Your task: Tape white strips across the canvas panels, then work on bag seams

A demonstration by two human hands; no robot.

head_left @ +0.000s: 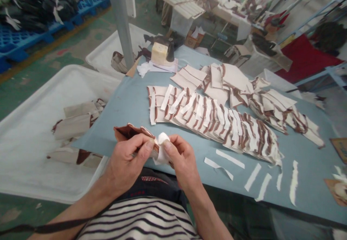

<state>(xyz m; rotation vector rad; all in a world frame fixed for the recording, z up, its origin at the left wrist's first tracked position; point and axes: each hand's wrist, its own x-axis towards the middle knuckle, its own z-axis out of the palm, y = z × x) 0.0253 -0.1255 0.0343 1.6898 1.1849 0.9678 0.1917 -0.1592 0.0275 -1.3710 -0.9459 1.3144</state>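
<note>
My left hand (pixel 127 157) grips a brown leather piece (pixel 127 131) at the near edge of the blue table (pixel 130 102). My right hand (pixel 180 157) pinches a white strip (pixel 162 148) curled over that piece's right end, thumb against the left thumb. Beyond the hands, a long overlapping row of cream and brown pieces with white strips (pixel 214 120) runs across the table. Several loose white strips (pixel 252 176) lie to the right of my hands.
A white tray (pixel 27 153) on the left holds several cream pieces (pixel 76 124). A second white tray (pixel 105 52) stands behind it beside a grey post (pixel 120 19). A further pile of pieces (pixel 273 106), a cream block (pixel 159 54), blue pallets (pixel 16 41).
</note>
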